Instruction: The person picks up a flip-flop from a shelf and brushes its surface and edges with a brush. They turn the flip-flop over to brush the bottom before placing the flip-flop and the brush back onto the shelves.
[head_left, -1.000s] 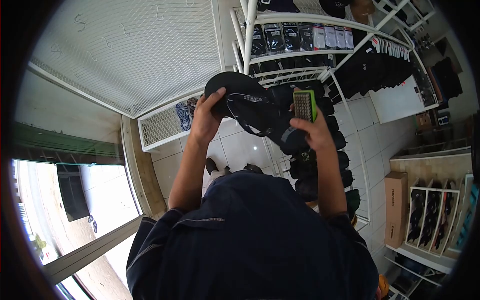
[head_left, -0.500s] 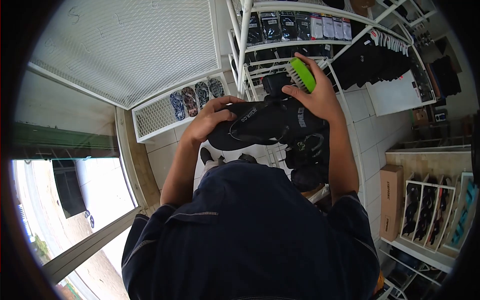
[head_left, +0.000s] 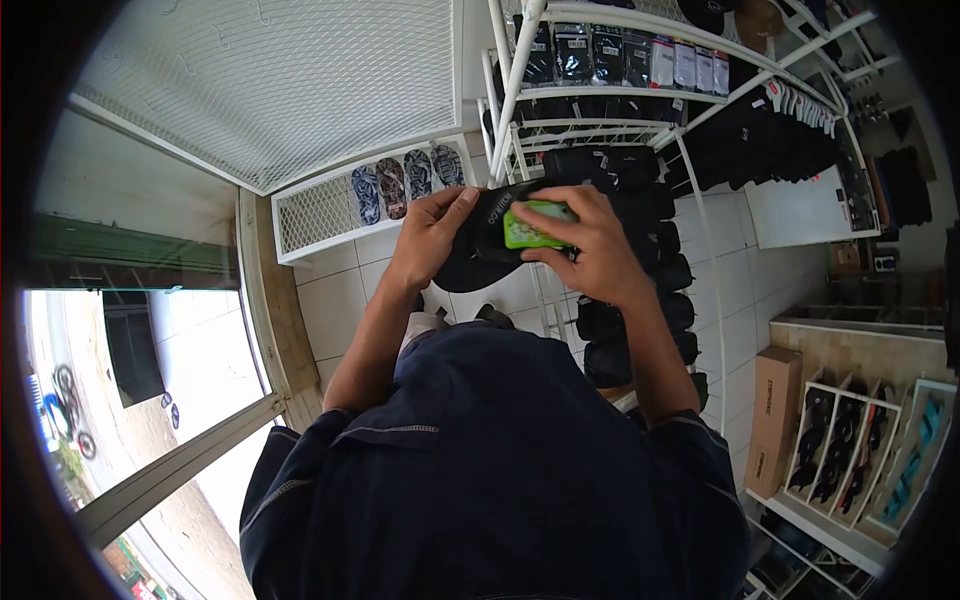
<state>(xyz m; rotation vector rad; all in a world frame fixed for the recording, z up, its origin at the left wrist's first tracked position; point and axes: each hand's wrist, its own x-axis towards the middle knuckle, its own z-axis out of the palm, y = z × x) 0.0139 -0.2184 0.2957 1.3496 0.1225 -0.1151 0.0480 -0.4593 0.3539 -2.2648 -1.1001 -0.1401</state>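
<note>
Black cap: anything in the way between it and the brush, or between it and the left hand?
Nothing visible. The left hand grips the black cap directly at its edge; the right hand holds the green brush over it, beside the lettering. Bristles hidden, so contact can't be confirmed.

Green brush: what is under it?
The black cap is under the brush, its lettering visible alongside. The brush's underside and the patch of cap beneath are covered; whether they touch, I can't tell.
</note>
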